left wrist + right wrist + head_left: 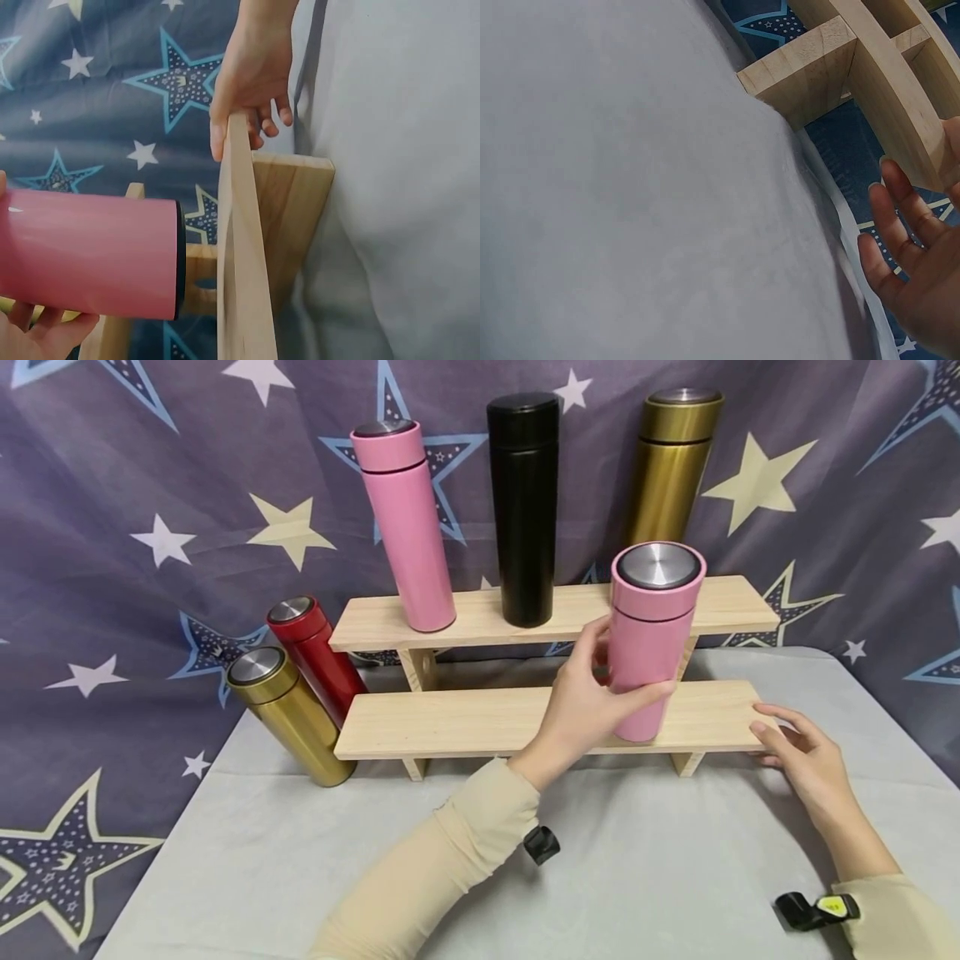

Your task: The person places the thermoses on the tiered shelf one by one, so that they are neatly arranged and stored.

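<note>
My left hand (581, 706) grips a pink thermos bottle (651, 647) with a silver-topped lid, fingers behind it and thumb across its front. It is upright over the right part of the lower wooden shelf (450, 722); the left wrist view shows a gap between its dark base and the board. My right hand (810, 764) touches the right end of this shelf, thumb and index finger at the board's edge. In the right wrist view its other fingers (892, 229) are spread loosely below the board.
On the upper shelf (480, 614) stand another pink bottle (408, 535), a black bottle (525, 518) and a gold bottle (671, 477), partly hidden. A red bottle (318, 656) and a gold one (300, 722) stand left of the rack. A star-patterned cloth (187, 485) hangs behind.
</note>
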`<state>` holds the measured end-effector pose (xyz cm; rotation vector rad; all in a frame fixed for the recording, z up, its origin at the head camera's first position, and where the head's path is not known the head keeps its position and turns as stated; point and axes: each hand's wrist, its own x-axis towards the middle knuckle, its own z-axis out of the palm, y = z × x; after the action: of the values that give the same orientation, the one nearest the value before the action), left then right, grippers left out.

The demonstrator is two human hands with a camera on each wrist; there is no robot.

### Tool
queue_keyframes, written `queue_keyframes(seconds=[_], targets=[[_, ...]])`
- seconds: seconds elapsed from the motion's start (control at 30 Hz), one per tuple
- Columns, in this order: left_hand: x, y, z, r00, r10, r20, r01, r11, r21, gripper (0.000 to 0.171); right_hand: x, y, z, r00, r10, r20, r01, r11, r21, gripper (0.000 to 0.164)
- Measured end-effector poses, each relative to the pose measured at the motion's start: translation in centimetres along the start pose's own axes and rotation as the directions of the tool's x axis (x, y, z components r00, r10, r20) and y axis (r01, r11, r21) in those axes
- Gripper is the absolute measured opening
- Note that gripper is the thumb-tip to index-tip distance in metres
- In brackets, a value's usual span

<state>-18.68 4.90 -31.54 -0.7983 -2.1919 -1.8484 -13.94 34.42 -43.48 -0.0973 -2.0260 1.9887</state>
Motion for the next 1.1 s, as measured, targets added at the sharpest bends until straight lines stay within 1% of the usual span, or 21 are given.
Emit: queue_keyframes(seconds=[0.13, 0.23, 0.4, 0.73, 0.9, 1.0, 1.1], targets=[[0.5, -0.1, 1.1, 1.0, -0.001, -0.003, 0.002, 0.999, 0.051, 0.081, 0.0, 0.0, 0.0, 1.0, 0.0, 0.008, 0.0, 0.999, 0.033, 0.029], [0.7, -0.3, 1.9, 1.0, -0.016, -0.011, 0.017, 0.998, 0.063, 0.081, 0.1, -0.1, -0.1, 1.0, 0.002, 0.011, -0.002, 0.999, 0.043, 0.029], [1.1, -0.4, 3.0, 0.999, -0.042, -0.019, 0.043, 0.995, 0.085, 0.081, 0.1, 0.0, 0.0, 1.0, 0.005, 0.006, -0.005, 1.0, 0.03, 0.029], [1.7, -1.0, 4.0, 0.996, -0.088, -0.001, 0.088, 0.99, 0.107, 0.081, 0.1, 0.1, 0.1, 1.0, -0.013, 0.009, 0.013, 0.999, 0.039, 0.029], [2.1, -1.1, 4.3, 0.993, -0.116, 0.002, 0.114, 0.985, 0.126, 0.081, 0.1, 0.3, 0.2, 1.0, -0.006, 0.006, 0.006, 1.0, 0.019, 0.029], [2.2, -1.1, 4.5, 0.992, -0.122, 0.007, 0.12, 0.984, 0.129, 0.08, 0.1, 0.2, 0.1, 1.0, -0.003, 0.005, 0.003, 1.0, 0.011, 0.029], [2.3, -1.1, 4.6, 0.993, -0.119, 0.012, 0.117, 0.984, 0.135, 0.08, 0.2, 0.1, 0.1, 1.0, -0.006, 0.005, 0.006, 1.0, 0.027, 0.029]])
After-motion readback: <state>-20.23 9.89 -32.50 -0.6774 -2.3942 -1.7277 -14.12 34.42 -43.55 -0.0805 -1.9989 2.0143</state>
